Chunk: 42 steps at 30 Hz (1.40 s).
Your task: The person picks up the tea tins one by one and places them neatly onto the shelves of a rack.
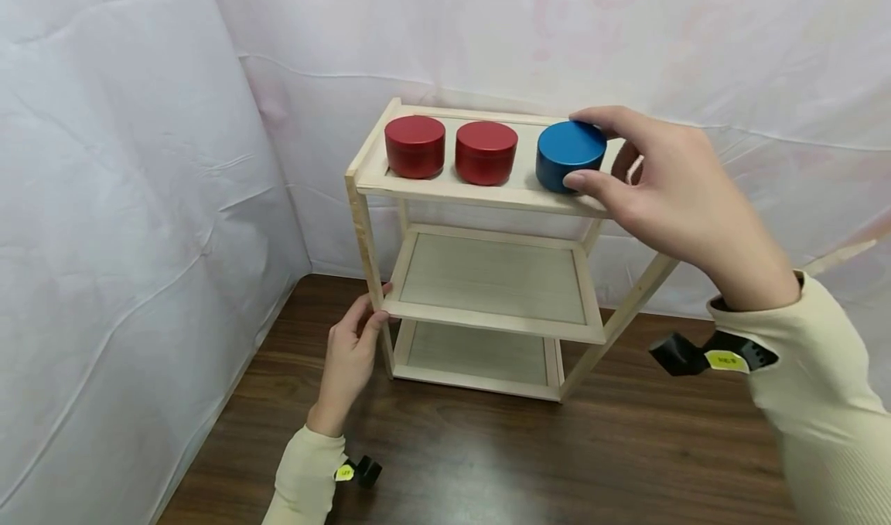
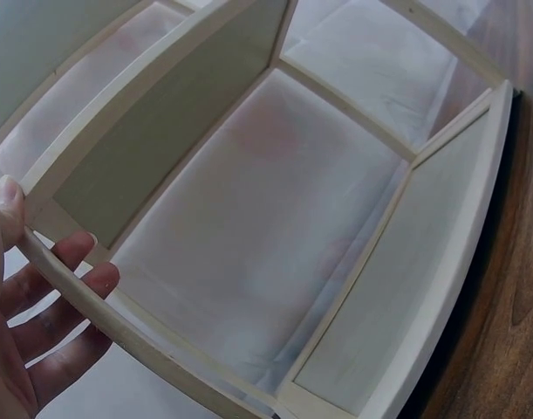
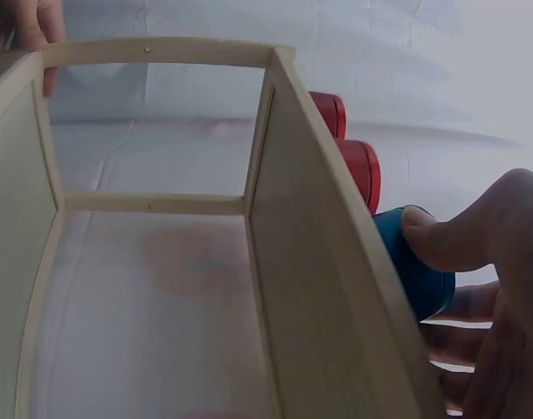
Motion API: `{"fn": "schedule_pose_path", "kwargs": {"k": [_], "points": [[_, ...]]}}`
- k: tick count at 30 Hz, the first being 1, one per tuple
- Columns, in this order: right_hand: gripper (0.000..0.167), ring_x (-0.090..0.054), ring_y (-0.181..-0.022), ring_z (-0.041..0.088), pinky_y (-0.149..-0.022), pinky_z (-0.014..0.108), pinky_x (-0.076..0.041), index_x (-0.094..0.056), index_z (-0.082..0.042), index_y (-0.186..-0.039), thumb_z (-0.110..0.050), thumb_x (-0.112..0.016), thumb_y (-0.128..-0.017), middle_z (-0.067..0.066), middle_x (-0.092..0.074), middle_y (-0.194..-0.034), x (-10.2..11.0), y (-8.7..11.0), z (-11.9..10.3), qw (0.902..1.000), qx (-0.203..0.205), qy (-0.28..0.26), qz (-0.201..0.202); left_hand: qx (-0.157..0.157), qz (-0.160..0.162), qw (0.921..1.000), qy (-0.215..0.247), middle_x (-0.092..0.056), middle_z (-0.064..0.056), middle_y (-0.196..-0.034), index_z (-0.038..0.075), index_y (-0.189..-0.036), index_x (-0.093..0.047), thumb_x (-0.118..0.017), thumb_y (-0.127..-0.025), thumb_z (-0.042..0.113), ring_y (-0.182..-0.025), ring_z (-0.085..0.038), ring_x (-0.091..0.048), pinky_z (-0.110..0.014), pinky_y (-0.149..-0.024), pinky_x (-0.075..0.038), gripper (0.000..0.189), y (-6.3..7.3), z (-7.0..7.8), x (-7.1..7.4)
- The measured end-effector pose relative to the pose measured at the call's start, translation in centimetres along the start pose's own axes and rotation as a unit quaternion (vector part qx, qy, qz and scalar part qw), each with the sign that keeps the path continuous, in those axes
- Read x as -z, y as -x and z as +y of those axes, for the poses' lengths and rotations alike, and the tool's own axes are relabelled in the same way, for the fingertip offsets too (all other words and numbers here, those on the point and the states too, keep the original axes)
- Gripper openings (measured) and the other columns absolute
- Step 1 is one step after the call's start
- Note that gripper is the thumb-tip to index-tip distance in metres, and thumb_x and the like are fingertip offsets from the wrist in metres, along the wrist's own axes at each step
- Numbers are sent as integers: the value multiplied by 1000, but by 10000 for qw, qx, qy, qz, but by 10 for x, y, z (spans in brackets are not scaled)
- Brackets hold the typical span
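On the top shelf of a small wooden rack (image 1: 480, 194), a blue round tin (image 1: 571, 146) stands at the right end. My right hand (image 1: 675, 177) grips it between thumb and fingers, also seen in the right wrist view on the blue tin (image 3: 414, 262). Two red round tins, the left one (image 1: 414, 148) and the middle one (image 1: 486, 154), stand in a row beside it. Lower down, my left hand (image 1: 351, 347) holds the rack's left front post at the middle shelf (image 1: 494, 277). In the left wrist view its thumb and fingers (image 2: 61, 323) lie around that post.
The rack's bottom shelf (image 1: 480, 352) sits just above the dark wooden floor (image 1: 445, 455). White cloth (image 1: 125, 200) hangs on the left and behind the rack. A slanted wooden leg (image 1: 626, 308) runs down the rack's right side.
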State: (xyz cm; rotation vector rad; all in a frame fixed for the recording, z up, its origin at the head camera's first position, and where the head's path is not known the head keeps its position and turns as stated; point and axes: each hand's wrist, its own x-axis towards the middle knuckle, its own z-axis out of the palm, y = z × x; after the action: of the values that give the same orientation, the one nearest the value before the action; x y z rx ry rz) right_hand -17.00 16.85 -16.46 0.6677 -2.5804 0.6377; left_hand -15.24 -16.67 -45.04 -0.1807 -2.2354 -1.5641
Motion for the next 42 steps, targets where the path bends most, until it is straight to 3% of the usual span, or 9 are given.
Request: {"fn": "schedule_pose_path", "kwargs": {"k": [8, 11, 15, 21, 25, 30, 35, 38, 42], "points": [[49, -64, -109, 24, -83, 22, -42, -60, -18, -148, -29, -72, -101, 10, -72, -128, -4, -9, 5, 9995, -42, -195, -255, -1, -44, 10000, 63, -78, -6, -110, 26, -145, -65, -61, -108, 20, -101, -27, -72, -22, -86, -54, 38, -1, 0, 1], [50, -63, -111, 25, -84, 24, -42, -59, -17, -149, -32, -70, -102, 10, -71, -129, -5, -10, 5, 9992, -58, -171, -356, -27, -27, 10000, 50, -78, -6, -119, 26, -145, -66, -60, -108, 19, -104, -19, -72, -20, -88, -53, 38, -1, 0, 1], [50, -63, -111, 28, -88, 37, -45, -58, -17, -150, -32, -68, -104, 13, -70, -130, -6, -9, 7, 9989, -109, -116, -440, -43, 0, 10000, -12, -75, -4, -130, 26, -144, -66, -62, -107, 19, -109, -9, -68, -18, -89, -52, 37, -1, -1, 0], [53, -65, -106, 35, -89, 50, -47, -55, -18, -153, -35, -66, -105, 17, -68, -131, -6, -6, 9, 9985, -246, -83, -473, -68, -1, 10000, 34, -75, -4, -131, 27, -143, -66, -62, -107, 20, -108, -10, -68, -18, -88, -52, 37, -2, -2, 0], [61, -67, -104, 37, -88, 52, -47, -44, -24, -161, -36, -65, -105, 19, -69, -130, -8, -5, 7, 9986, -309, -88, -412, -84, 0, 10000, 18, -74, -3, -131, 27, -143, -66, -62, -107, 20, -108, -10, -68, -18, -88, -52, 37, -2, -3, 0], [75, -62, -118, 39, -95, 59, -45, -25, -31, -168, -33, -65, -105, 24, -66, -138, -10, 3, 4, 9982, -408, -301, -334, -80, -9, 10000, 1, -74, -3, -133, 26, -144, -66, -62, -107, 19, -109, -9, -68, -18, -89, -52, 38, -2, -3, 0], [89, -55, -135, 41, -108, 64, -42, -13, -26, -171, -20, -68, -102, 17, -52, -159, -14, 17, 5, 9995, 9, -290, 116, -125, -6, 9999, 8, -76, -4, -127, 27, -143, -66, -63, -107, 17, -106, -13, -68, -22, -87, -52, 38, -2, -3, 0], [91, -43, -148, 41, -120, 63, -33, -12, -21, -172, -14, -69, -100, 11, -37, -170, -16, 23, 6, 9984, 314, -213, 426, -166, -8, 9999, 7, -77, -5, -122, 27, -143, -67, -63, -106, 16, -104, -15, -69, -24, -86, -53, 39, -3, -4, -1], [88, -32, -154, 42, -127, 60, -22, -18, -15, -170, -10, -68, -98, 17, -32, -171, -19, 30, 7, 9952, 713, -174, 642, -142, 2, 9999, 8, -76, -5, -125, 27, -143, -67, -63, -107, 17, -105, -14, -69, -23, -87, -53, 38, -3, -5, 1]]}}
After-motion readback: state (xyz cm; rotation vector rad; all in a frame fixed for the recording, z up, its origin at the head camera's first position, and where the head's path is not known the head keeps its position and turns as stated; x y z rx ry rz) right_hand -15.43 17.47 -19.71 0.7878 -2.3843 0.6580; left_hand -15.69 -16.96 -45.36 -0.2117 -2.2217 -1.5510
